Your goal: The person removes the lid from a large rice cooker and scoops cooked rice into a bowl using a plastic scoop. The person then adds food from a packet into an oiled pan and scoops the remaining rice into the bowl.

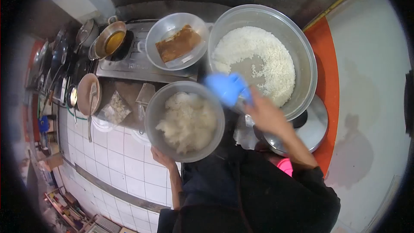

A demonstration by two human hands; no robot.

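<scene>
- Large pot (307, 62): holds white rice.
- Grey bowl (152, 111): white rice within; left of pot, nearer the person.
- Blue scoop (225, 89): blurred, at pot's near-left rim; right hand's (268, 114) fingers clamped on it.
- Left hand (163, 157): against bowl, left of pot; cannot tell finger grip.

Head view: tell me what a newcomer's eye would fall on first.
Probably the bright blue scoop, blurred in the right hand between two vessels of what looks like white rice. The large pot stands at upper right, and the smaller grey bowl sits at centre with the left hand at its lower-left edge. Next, perhaps, the orange band beside the pot.
</scene>
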